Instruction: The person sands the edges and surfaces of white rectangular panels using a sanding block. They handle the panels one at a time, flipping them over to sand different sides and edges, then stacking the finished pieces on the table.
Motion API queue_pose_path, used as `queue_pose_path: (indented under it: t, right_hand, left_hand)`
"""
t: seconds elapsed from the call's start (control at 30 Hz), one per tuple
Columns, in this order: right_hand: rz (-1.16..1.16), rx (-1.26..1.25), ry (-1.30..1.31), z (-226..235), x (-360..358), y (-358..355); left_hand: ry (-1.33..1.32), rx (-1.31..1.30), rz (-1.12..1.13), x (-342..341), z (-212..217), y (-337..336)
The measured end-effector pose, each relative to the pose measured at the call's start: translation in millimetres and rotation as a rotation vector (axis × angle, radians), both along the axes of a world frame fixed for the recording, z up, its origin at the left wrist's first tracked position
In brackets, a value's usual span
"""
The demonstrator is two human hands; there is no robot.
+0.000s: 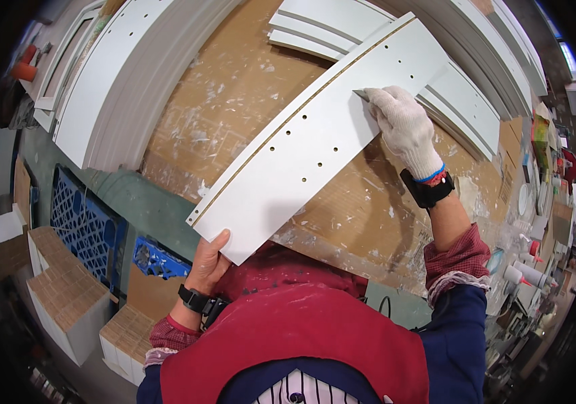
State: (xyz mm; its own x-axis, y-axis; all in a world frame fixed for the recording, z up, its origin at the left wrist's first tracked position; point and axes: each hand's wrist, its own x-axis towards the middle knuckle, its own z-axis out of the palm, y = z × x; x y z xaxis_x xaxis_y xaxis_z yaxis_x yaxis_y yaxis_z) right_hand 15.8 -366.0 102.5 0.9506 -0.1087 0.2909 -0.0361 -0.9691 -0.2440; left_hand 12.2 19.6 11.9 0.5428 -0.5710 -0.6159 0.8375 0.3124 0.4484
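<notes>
A long white curved panel (pixel 315 141) with several drilled holes and a bare wood edge lies slanted over a paint-spattered brown worktop (pixel 234 108). My left hand (pixel 208 261), bare, grips the panel's near corner. My right hand (pixel 402 124), in a white knit glove, rests on the panel's far half and presses a small flat grey tool (pixel 361 95) against its surface.
More white curved panels are stacked at the far left (pixel 113 74) and far right (pixel 463 101). A blue plastic crate (pixel 89 225) and white-edged wood blocks (pixel 66 296) sit below on the left. Bottles and cans crowd a bench (pixel 530 262) at the right.
</notes>
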Motion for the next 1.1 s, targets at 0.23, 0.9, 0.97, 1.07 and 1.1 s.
queue_pose_path:
  t: [0.23, 0.9, 0.97, 1.07, 1.1]
  right_hand:
    - [0.286, 0.162, 0.218, 12.4, -2.0, -0.9]
    - [0.117, -0.221, -0.221, -14.1, 32.4, -35.3]
    - [-0.455, -0.479, -0.113, -4.4, 39.8, -96.5]
    - [-0.882, -0.261, -0.019, 2.1, 20.0, -200.6]
    - [-0.824, -0.229, -0.044, 4.4, 26.0, -197.4]
  left_hand:
    - [0.012, -0.012, 0.001, -1.2, 1.8, 1.3]
    - [0.045, 0.005, -0.035, 0.6, -4.5, 5.5]
    - [0.036, 0.049, -0.026, -1.8, -3.4, 8.1]
    - [0.035, 0.035, -0.046, 0.8, -6.0, 6.2]
    - [0.036, 0.03, -0.037, -0.5, -6.2, 7.3]
